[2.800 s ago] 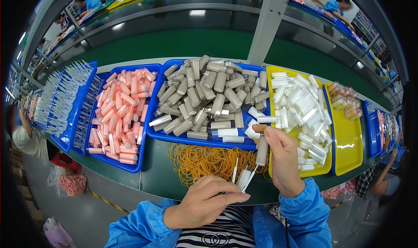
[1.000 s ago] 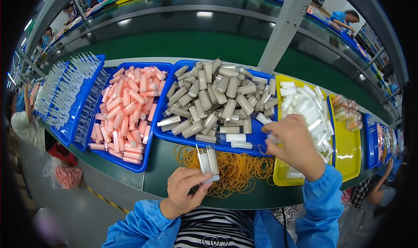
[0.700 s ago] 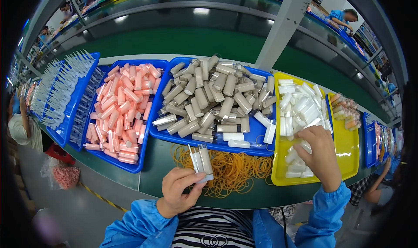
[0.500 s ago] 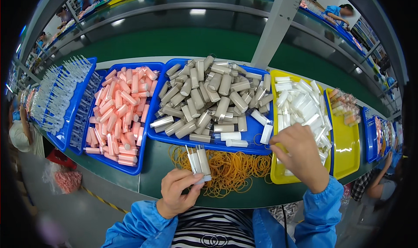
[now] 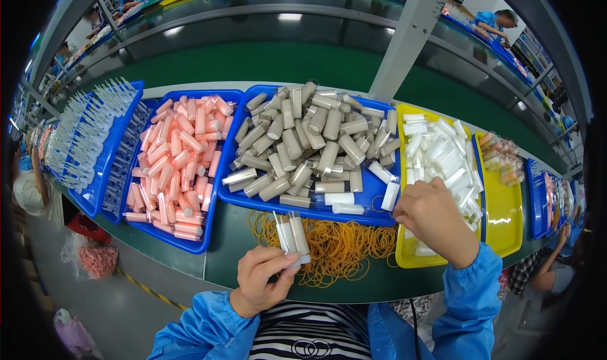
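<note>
A wide blue plastic tray of grey-beige tubes (image 5: 303, 145) sits beside a yellow tray of white tubes (image 5: 442, 170). The right hand (image 5: 433, 221) rests curled on its edge; whether it grips something I cannot tell. The left hand (image 5: 259, 284) grips clear small tubes (image 5: 291, 233) above orange rubber bands (image 5: 341, 246).

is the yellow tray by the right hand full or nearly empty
Fairly full. The yellow tray holds a heap of white tubes covering most of its floor; the right hand hides the near part, so that part cannot be judged.
</note>
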`<state>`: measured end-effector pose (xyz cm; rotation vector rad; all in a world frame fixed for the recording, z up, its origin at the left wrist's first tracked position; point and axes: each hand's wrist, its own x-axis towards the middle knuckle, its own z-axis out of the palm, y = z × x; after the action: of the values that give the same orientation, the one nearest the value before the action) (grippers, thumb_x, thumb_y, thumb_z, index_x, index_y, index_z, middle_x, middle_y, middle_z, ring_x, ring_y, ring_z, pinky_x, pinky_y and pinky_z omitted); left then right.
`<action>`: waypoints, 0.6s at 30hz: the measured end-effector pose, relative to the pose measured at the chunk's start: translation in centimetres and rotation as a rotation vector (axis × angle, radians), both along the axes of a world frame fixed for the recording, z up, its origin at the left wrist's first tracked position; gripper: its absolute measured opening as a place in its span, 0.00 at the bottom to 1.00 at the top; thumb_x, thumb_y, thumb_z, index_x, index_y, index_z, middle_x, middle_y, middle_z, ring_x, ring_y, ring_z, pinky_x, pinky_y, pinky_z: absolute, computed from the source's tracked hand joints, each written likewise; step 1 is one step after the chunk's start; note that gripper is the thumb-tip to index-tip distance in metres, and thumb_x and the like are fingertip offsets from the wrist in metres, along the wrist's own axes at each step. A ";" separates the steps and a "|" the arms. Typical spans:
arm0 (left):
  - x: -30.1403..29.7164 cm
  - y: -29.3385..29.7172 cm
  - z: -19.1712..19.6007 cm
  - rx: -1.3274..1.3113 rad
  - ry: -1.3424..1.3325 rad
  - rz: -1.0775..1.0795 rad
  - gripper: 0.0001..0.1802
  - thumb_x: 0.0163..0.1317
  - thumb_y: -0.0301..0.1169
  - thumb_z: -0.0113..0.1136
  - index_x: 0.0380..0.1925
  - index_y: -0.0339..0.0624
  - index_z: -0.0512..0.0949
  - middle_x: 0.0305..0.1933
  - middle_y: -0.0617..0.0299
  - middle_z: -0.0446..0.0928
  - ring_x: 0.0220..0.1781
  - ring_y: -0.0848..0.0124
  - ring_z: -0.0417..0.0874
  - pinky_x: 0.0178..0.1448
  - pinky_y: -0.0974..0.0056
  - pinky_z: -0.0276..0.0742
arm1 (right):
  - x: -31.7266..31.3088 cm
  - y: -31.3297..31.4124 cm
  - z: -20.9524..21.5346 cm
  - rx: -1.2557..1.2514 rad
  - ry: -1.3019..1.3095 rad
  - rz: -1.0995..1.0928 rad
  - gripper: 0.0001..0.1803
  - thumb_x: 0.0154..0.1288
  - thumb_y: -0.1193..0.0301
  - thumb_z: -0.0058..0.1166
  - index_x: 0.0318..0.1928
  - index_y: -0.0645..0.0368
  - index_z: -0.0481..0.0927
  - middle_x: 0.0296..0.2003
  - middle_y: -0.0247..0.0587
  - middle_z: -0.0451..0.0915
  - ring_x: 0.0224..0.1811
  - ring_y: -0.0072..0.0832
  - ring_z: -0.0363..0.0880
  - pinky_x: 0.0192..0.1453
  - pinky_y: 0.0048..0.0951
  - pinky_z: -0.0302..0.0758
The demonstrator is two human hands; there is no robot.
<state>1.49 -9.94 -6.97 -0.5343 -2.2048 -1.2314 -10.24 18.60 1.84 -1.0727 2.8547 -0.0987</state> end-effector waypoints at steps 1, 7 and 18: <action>-0.1 0.0 0.0 0.005 0.004 -0.003 0.18 0.55 0.19 0.67 0.46 0.40 0.77 0.40 0.57 0.73 0.33 0.68 0.74 0.36 0.66 0.71 | -0.2 0.0 0.1 0.003 -0.002 -0.017 0.04 0.54 0.70 0.64 0.31 0.53 0.82 0.30 0.36 0.77 0.39 0.32 0.77 0.46 0.38 0.67; 0.0 0.1 0.2 0.005 0.009 -0.011 0.18 0.55 0.18 0.67 0.46 0.40 0.77 0.41 0.56 0.73 0.33 0.68 0.74 0.36 0.67 0.71 | -4.0 5.3 2.0 -0.185 0.519 -0.441 0.10 0.58 0.74 0.61 0.41 0.58 0.80 0.36 0.45 0.81 0.35 0.47 0.78 0.40 0.43 0.73; 0.1 0.5 0.1 0.026 0.014 0.072 0.19 0.51 0.18 0.70 0.45 0.41 0.80 0.39 0.58 0.75 0.33 0.66 0.78 0.33 0.67 0.74 | -0.6 -3.4 -0.3 -0.396 0.065 0.065 0.08 0.57 0.74 0.62 0.39 0.56 0.82 0.32 0.39 0.80 0.37 0.37 0.77 0.42 0.38 0.70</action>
<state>1.58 -9.45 -6.86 -0.4482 -2.1739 -1.2139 -10.88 15.16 1.51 -1.2503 2.9260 -0.6595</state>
